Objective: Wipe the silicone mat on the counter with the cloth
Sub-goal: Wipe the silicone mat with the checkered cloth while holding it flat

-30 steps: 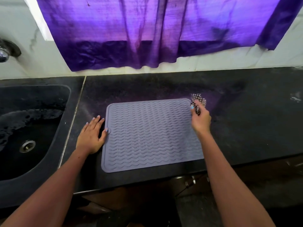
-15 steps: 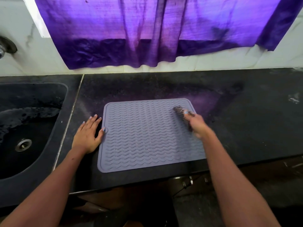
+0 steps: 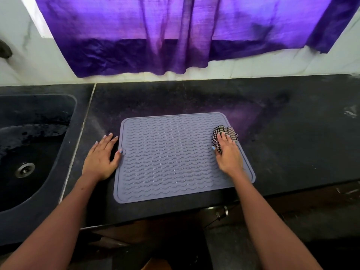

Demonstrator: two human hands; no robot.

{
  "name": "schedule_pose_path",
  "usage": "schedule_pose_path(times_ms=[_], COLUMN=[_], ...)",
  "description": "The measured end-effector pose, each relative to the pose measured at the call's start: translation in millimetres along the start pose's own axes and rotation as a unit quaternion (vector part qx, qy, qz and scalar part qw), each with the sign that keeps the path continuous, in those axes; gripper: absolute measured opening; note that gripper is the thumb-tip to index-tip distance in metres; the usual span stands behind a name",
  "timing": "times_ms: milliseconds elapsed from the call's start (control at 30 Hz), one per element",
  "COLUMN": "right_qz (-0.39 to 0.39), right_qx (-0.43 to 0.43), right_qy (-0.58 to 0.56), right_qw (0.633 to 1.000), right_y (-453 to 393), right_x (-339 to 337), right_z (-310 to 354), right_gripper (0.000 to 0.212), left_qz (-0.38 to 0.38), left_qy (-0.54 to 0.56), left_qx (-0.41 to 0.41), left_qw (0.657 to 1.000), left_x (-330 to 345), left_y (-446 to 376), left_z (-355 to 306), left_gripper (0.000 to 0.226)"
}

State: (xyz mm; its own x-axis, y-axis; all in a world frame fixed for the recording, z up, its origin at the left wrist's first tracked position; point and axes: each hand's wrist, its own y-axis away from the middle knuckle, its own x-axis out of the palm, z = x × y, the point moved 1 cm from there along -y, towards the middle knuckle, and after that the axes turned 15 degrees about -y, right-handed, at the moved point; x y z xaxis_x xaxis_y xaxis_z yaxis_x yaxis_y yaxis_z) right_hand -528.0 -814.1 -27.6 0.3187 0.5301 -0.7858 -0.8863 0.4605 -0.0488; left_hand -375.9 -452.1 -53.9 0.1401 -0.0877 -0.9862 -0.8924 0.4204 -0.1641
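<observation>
The mat (image 3: 175, 156) lies flat on the counter (image 3: 292, 137), right of the sink (image 3: 29, 145). It looks light, floppy and apt to slide, so the left hand (image 3: 102, 158), fingers flat, pins its left edge. The right hand (image 3: 228, 154) presses the soft, bunched cloth (image 3: 224, 134) with straight fingers at the mat's right edge.

The silicone mat (image 3: 171, 156) lies on the bench (image 3: 292, 133) near its front edge. The sink (image 3: 29, 145) sits to its left, the curtain (image 3: 185, 32) hangs behind. The cloth (image 3: 224, 133) rests on the mat's right edge.
</observation>
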Motion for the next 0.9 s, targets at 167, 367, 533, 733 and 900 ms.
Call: schedule_pose_path(times_ms=[167, 367, 533, 733, 900], right_qz=[-0.041, -0.159, -0.018, 0.054, -0.067], right_qx=[0.187, 0.086, -0.008, 0.001, 0.201], right_qy=[-0.464, -0.272, 0.019, -0.057, -0.495], right_qw=[0.865, 0.945, 1.0, 0.997, 0.843], right_y=[-22, 15, 58, 47, 23], right_x=[-37, -60, 3, -4, -55], right_z=[5, 27, 12, 2, 8], right_gripper=[0.034, 0.042, 0.058, 0.06, 0.037], left_qz=[0.002, 0.006, 0.005, 0.01, 0.017], left_qy=[0.004, 0.006, 0.006, 0.005, 0.005], left_qx=[0.0, 0.002, 0.002, 0.002, 0.005], left_qw=[1.0, 1.0, 1.0, 1.0, 1.0], left_x=[-1, 1, 0, -1, -2], left_y=[1, 1, 1, 1, 1], left_z=[1, 1, 1, 1, 1], left_gripper=[0.081, 0.082, 0.082, 0.082, 0.085])
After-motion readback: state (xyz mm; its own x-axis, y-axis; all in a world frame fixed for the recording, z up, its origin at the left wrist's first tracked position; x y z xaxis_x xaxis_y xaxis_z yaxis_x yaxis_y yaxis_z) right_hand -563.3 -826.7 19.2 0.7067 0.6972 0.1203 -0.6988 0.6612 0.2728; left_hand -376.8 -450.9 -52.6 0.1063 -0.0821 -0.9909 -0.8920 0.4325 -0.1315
